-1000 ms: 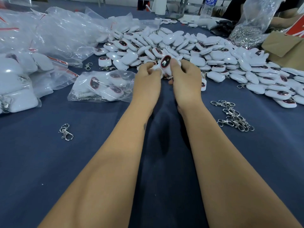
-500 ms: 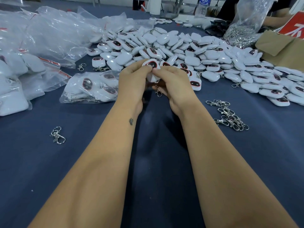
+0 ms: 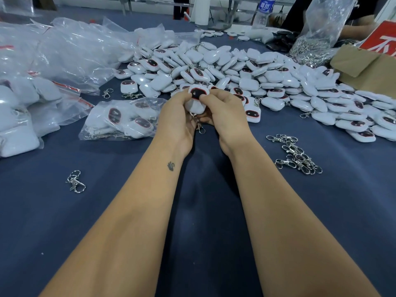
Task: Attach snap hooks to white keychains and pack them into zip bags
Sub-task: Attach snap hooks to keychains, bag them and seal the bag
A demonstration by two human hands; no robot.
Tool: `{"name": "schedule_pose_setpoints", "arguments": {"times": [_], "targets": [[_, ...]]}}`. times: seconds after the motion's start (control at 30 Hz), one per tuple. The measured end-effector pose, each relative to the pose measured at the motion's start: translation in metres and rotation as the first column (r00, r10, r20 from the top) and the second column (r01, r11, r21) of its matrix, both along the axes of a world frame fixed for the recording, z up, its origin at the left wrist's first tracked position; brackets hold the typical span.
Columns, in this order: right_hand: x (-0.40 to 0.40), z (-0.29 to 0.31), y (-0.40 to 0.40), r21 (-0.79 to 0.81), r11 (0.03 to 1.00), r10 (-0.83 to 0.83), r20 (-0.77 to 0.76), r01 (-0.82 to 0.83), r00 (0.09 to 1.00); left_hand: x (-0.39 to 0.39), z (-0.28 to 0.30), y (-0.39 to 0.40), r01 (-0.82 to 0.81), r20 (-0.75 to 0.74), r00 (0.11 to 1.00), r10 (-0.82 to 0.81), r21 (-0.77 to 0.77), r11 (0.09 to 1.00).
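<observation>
Both hands meet at the middle of the blue table. My left hand and my right hand grip one white keychain between them, its dark red-rimmed face turned up. A silver snap hook hangs down from the keychain between my palms. A big heap of white keychains lies just beyond my hands. Loose snap hooks are clustered to the right, and a single snap hook lies to the left. A zip bag holding several keychains sits left of my left hand.
Filled and empty clear bags pile up at the left. A cardboard box and a clear bag of metal hooks stand at the far right, where another person's arm shows. A water bottle stands at the back.
My hands drew the keychain back toward me from the heap and turned it. The snap hook, hidden a second ago, now dangles between my palms.
</observation>
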State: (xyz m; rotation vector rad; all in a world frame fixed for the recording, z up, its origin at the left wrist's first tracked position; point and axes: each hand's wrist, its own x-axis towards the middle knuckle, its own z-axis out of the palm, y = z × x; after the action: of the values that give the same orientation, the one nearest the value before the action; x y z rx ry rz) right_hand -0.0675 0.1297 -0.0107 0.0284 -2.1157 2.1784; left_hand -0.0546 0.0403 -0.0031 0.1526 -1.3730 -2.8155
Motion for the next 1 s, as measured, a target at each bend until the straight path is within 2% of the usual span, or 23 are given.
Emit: {"name": "schedule_pose_setpoints", "arguments": {"times": [0.43, 1.0], "targets": [[0.0015, 0.0018, -0.0014, 0.025, 1.000, -0.008, -0.023, 0.008, 1.000, -0.0005, 0.0006, -0.0002, -0.025, 0.054, 0.998, 0.026, -0.020, 0.999], [-0.0009, 0.0035, -0.0011, -0.066, 0.998, 0.001, 0.037, 0.001, 0.999, -0.0027, -0.0024, 0.0006, -0.030, -0.030, 0.999, 0.026, -0.153, 0.988]]}}
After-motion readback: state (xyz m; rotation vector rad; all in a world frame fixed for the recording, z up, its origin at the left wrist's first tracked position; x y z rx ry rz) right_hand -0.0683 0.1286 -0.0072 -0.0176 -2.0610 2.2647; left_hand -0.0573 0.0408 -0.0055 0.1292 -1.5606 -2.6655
